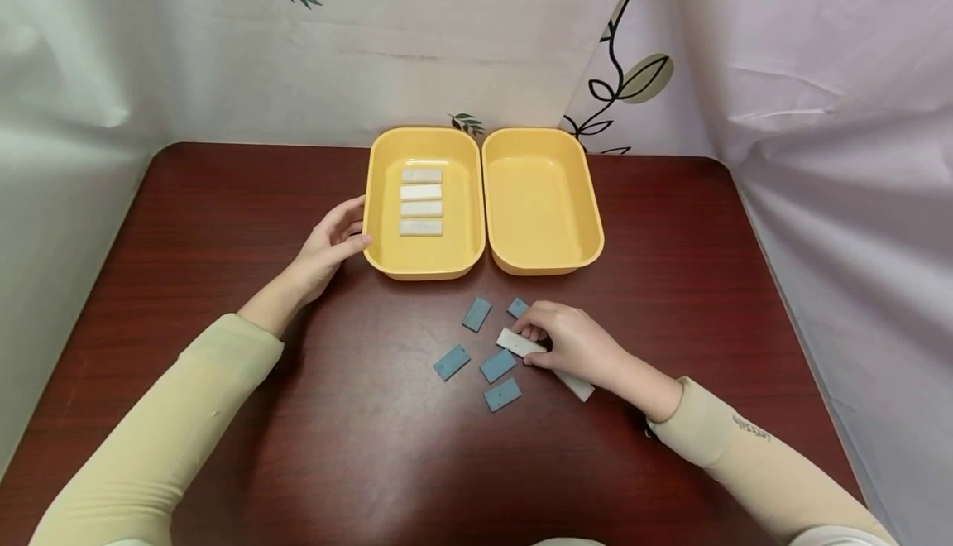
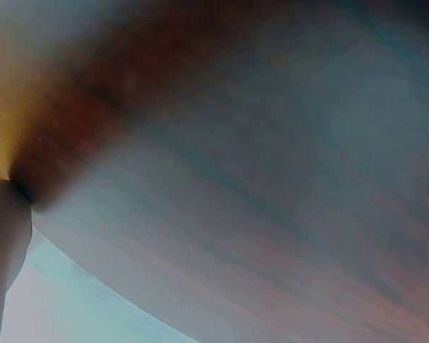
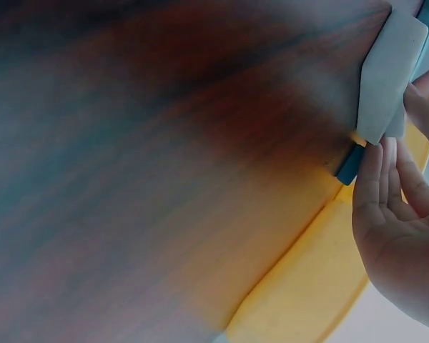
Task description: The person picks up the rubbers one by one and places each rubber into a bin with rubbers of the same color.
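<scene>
Lower right of centre, the right hand (image 1: 577, 339) pinches a white tile (image 1: 514, 341); left of centre, the left hand (image 1: 326, 246), loosely bent, touches the left yellow tray (image 1: 462, 240). A careless lift might nudge the adjacent blue tile (image 1: 498, 366).

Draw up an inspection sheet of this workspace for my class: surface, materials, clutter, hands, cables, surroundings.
Surface: dark red-brown tabletop.
Materials: yellow left tray holding four white pieces in a column; yellow right tray beside it; five blue pieces visible, loose on the tabletop.
Clutter: nothing seen.
Left hand: thumb on the left tray's rim.
Right hand: pinches a white piece; another white piece lies beneath the wrist side.
Cables: nothing seen.
Surroundings: pale backdrop with leaf prints.
</scene>
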Demonstrator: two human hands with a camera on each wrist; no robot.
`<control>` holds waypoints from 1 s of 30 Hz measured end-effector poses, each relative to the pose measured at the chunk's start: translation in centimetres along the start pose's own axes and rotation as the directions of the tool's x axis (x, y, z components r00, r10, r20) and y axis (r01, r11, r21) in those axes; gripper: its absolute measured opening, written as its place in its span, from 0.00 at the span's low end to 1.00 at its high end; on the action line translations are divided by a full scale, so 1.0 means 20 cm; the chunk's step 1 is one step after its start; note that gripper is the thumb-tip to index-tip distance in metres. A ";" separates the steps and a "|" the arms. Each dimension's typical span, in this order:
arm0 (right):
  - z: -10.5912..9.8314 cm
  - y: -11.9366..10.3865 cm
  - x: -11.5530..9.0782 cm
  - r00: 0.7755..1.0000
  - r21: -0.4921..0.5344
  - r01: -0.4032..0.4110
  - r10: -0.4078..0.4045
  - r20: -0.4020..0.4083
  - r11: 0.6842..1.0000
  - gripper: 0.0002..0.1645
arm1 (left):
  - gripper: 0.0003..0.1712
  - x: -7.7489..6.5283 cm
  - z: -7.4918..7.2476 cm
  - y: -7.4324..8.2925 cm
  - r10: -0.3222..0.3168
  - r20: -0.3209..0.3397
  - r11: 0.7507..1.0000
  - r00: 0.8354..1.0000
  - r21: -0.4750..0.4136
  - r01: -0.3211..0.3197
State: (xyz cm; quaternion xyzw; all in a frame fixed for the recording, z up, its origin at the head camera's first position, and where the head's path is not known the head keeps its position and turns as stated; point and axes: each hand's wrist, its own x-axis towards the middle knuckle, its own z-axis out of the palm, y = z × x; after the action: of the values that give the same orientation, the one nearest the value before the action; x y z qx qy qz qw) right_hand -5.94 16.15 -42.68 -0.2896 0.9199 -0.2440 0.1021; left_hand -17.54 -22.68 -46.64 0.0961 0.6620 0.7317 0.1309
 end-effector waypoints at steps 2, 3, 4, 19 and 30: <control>0.00 0.00 0.00 1.000 0.030 -0.013 0.013 -0.006 0.999 0.19 | 0.38 0.00 0.00 0.00 -0.002 0.000 1.000 1.000 0.000 0.002; 0.00 0.00 0.00 1.000 0.049 -0.018 0.019 -0.009 0.999 0.18 | 0.38 0.00 0.00 0.00 -0.002 -0.001 1.000 1.000 0.000 0.002; 0.00 0.00 0.00 1.000 0.067 -0.022 0.023 -0.012 0.997 0.17 | 0.38 0.00 0.00 0.00 -0.002 -0.001 1.000 1.000 0.001 0.002; -0.02 0.00 0.03 1.000 0.168 -0.002 0.006 -0.023 0.986 0.13 | 0.38 0.00 0.00 0.00 0.003 0.000 1.000 1.000 0.018 -0.003; -0.06 -0.01 0.06 0.999 0.227 0.014 -0.004 -0.045 0.974 0.13 | 0.38 0.00 0.00 0.01 -0.017 0.008 0.998 1.000 0.055 0.017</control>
State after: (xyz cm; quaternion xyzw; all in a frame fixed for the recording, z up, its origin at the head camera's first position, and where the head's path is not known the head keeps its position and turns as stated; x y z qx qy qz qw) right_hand -7.21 15.88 -41.64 -0.2748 0.8866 -0.3544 0.1131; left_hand -17.54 -22.72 -46.52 0.0973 0.6821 0.7116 0.1373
